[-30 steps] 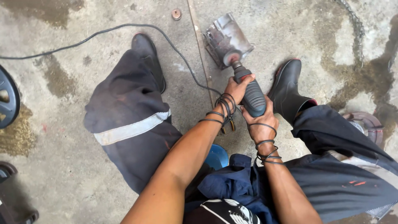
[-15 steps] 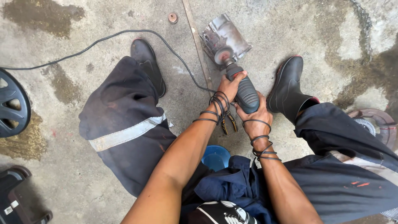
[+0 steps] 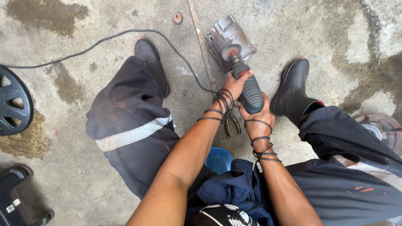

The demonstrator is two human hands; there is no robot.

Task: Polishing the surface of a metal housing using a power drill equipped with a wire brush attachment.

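Stained concrete floor (image 3: 83,175): left hand (image 3: 234,86) and right hand (image 3: 257,119) clamp the ribbed grinder (image 3: 247,90) against a metal piece (image 3: 230,39).

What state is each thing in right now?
angle grinder: gripped in both hands, disc end on the metal piece
left hand: shut on grinder, cord wound round the wrist
right hand: shut on grinder, cord-wrapped
metal piece: flat on concrete
pliers: lying on floor
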